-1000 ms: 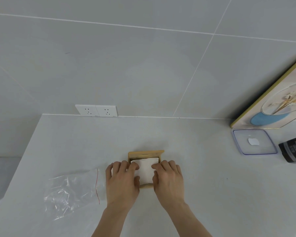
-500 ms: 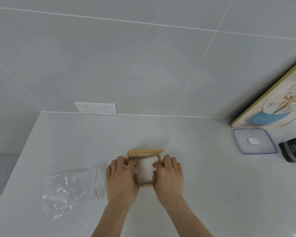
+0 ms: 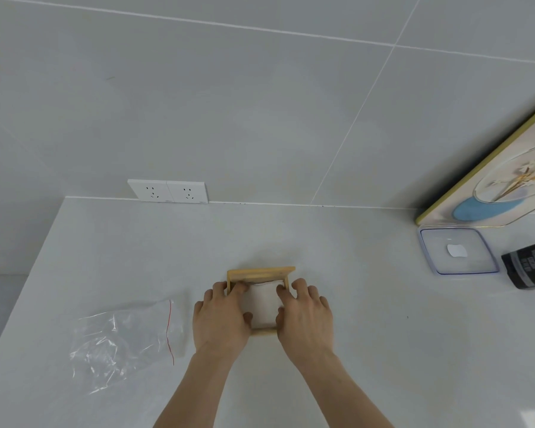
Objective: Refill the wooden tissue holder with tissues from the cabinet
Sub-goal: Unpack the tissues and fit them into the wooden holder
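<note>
Two hands: left hand and right hand clamp opposite sides of the wooden tissue holder, fingertips tucked onto the tissues.
Holder: on the worktop, between both hands, equally near, stack seated inside.
Far left: empty plastic bag.

Domestic interior, likely a kitchen or utility counter. Pale stone-look countertop against large grey wall tiles; double wall socket at counter level; framed floral picture leaning on wall; clear square container lid; dark jar; empty plastic bag.
</note>
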### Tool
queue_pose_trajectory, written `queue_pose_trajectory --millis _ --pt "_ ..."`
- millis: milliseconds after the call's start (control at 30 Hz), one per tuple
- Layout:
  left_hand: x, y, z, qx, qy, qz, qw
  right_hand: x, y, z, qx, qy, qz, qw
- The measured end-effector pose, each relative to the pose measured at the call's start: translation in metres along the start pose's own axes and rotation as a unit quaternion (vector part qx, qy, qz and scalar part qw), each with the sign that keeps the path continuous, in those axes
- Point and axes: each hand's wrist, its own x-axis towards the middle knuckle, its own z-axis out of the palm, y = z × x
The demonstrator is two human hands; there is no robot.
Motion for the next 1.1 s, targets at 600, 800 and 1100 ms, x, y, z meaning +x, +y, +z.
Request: queue_pose_trajectory --millis 600,800,1100 --pt "0.006 -0.003 0.003 0.029 -0.004 -0.019 0.999 0.017 -0.012 -0.023 -0.104 -0.12 -0.005 0.987" --pt "0.005 -0.001 0.002 0.041 -0.001 -0.019 0.999 0.014 -0.014 -0.019 -0.084 -0.125 0.012 0.988" --pt "0.005 0.004 -0.002 0.017 -0.012 -0.021 1.0 0.015 -0.006 -0.017 -0.061 -0.091 -0.021 0.994"
